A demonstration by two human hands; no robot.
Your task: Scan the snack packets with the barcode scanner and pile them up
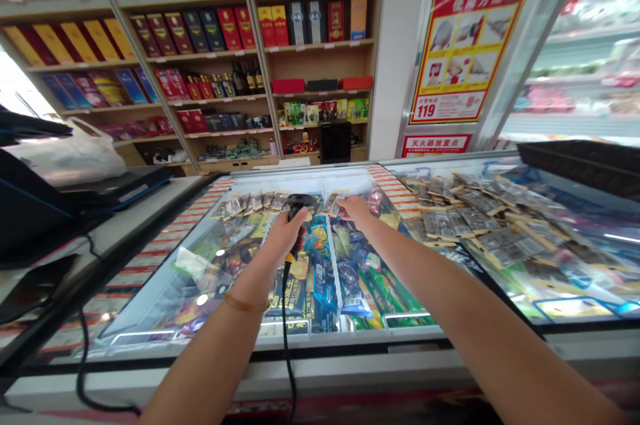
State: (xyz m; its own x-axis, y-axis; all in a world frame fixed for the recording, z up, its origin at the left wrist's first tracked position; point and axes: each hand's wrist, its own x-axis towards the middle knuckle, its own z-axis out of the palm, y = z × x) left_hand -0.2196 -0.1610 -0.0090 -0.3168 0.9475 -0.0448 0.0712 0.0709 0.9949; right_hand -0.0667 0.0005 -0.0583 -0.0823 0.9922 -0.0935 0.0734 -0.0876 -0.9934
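My left hand (289, 230) is wrapped round the handle of a black barcode scanner (301, 200), whose cable hangs down over the front of the freezer. Just to its right, my right hand (354, 208) pinches a small flat packet (332, 203) with a pale brown edge, held above the glass. To the left of the scanner, a row of similar packets (253, 202) lies on the glass lid. A larger loose heap of packets (473, 208) is spread over the glass at the right.
Under the freezer glass (165, 278) are colourful wrapped ice creams (320, 278). A black tray (585, 162) sits at the right. On the left counter are a white plastic bag (70, 152) and dark equipment. Shelves of boxes (215, 28) stand behind.
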